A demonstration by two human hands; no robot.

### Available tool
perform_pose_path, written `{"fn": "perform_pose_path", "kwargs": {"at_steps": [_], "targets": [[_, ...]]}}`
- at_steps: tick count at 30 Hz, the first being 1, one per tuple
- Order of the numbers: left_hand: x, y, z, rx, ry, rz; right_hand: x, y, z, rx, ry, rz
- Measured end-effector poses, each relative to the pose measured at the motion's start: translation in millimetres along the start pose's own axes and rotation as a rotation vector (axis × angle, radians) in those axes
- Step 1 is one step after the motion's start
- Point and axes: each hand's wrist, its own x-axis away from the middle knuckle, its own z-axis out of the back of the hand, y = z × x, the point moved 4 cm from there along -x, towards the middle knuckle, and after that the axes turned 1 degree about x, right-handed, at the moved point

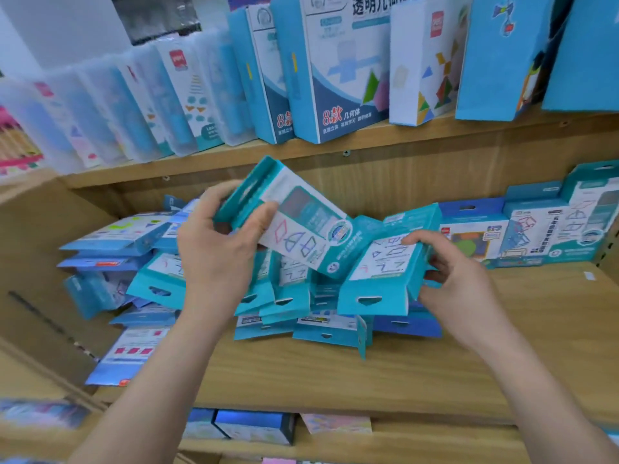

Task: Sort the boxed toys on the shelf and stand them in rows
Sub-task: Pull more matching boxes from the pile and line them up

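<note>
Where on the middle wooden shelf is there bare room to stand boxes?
The widest bare wood lies front right, bordered by the heap of teal cardboard boxes on the left and the standing row of blue and teal boxes behind. A narrower strip runs along the front edge before the heap. The left end is crowded with flat blue boxes.

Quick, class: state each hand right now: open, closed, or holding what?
Left hand: holds a tilted teal box above the pile.
Right hand: grips a second teal box on the pile.
</note>
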Motion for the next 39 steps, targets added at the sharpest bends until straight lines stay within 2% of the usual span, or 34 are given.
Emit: {"fn": "perform_pose_path", "kwargs": {"at_steps": [3, 7, 9, 11, 13, 16, 20, 24, 28, 34, 37, 39], "targets": [[-15.6, -5.0, 15.2, 0.203, 0.167, 0.163, -10.9, -8.1, -8.5, -0.001, -0.026, 0.031], [-23.3, -22.2, 24.2, 0.288, 0.240, 0.301, -17.7, -20.5, -16.0, -0.187, -0.028, 0.062], [-26.8, -23.7, 28.3, 0.330, 0.245, 0.304, -21.8, -30.7, -11.0, -0.239, 0.032, 0.047], [-30.5, -20.5, 33.2, 0.323, 0.232, 0.236, -29.5, -41.2, -0.3, -0.166, 0.135, 0.031], [-34.6, -17.1, 36.9, 0.290, 0.185, 0.135, -38.8, -51.8, 13.5, -0.081, 0.227, 0.062], [-38.9, -15.6, 36.2, 0.274, 0.124, 0.059, -45.5, -58.4, 30.0, -0.126, 0.278, 0.040], [-38.0, -10.9, 24.2, 0.344, 0.041, 0.053, -44.2, -56.4, 38.5, -0.316, 0.154, -0.155], [-33.6, -6.0, 8.4, 0.401, -0.029, 0.102, -33.4, -48.5, 51.0, -0.319, 0.094, -0.215], [-19.0, 9.5, -23.8, 0.486, -0.184, 0.119, -20.0, -45.8, 79.0, -0.214, 0.119, -0.176], [20.1, 18.5, -97.6, 0.506, -0.436, 0.121, 8.1, -18.3, 132.8, -0.034, 0.301, -0.109], [43.8, 18.6, -134.4, 0.441, -0.518, 0.081, 20.7, 0.8, 156.5, 0.033, 0.330, -0.040], [60.5, 24.3, -152.2, 0.312, -0.545, -0.041, 27.3, 17.2, 170.5, 0.034, 0.320, -0.039]]}}
